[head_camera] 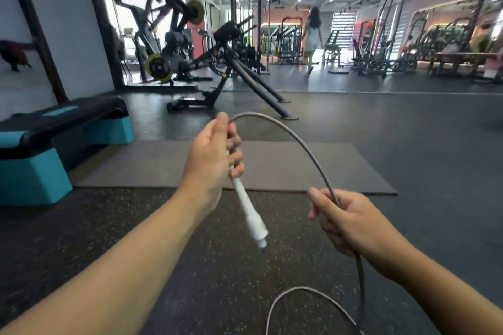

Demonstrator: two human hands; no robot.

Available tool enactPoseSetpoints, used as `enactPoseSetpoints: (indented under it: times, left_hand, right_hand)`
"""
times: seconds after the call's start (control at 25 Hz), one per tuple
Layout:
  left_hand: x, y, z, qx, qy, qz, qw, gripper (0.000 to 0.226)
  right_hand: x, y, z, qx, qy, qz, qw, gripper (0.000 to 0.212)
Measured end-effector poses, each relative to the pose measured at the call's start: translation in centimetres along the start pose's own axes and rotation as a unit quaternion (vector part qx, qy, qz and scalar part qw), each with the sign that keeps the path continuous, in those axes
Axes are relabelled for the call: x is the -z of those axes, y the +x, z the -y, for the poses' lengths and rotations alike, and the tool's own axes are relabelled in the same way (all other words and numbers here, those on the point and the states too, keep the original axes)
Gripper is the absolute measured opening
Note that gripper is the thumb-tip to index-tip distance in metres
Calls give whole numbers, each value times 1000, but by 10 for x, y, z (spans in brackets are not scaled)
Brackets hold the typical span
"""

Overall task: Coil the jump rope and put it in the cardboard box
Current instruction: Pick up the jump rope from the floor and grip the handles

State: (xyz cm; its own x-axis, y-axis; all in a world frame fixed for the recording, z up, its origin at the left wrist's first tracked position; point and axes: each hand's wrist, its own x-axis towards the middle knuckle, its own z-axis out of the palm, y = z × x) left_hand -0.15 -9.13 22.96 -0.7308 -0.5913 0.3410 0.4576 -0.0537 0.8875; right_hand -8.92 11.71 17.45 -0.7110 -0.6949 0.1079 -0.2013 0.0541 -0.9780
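My left hand (215,158) is closed around the white handle (251,215) of the jump rope, which points down and to the right below my fist. The grey rope (296,139) leaves the top of that fist and arches rightward into my right hand (345,220), which is closed on it. Below my right hand the rope drops toward the floor and curls into a loop (299,289) at the bottom of the view. No cardboard box is in view.
A grey mat (152,166) lies on the dark speckled floor ahead. A black and teal step platform (54,139) stands at the left. Weight machines (190,49) fill the back, and a person (311,35) walks far off.
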Motion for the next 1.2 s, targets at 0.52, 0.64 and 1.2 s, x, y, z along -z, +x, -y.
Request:
enactPoseSetpoints:
  times: [0.52,0.64,1.2]
  left_hand:
    - [6,-30,21,-74,240,-244,937,28]
    - [-13,-25,-10,-178,392,95,897,34]
    - [-45,3,-15,5,368,291,883,32]
  right_hand:
    - [-19,18,37,106,113,-39,987,38]
    - [-9,18,43,127,18,-10,992,43]
    - [19,19,39,141,-215,-36,966,51]
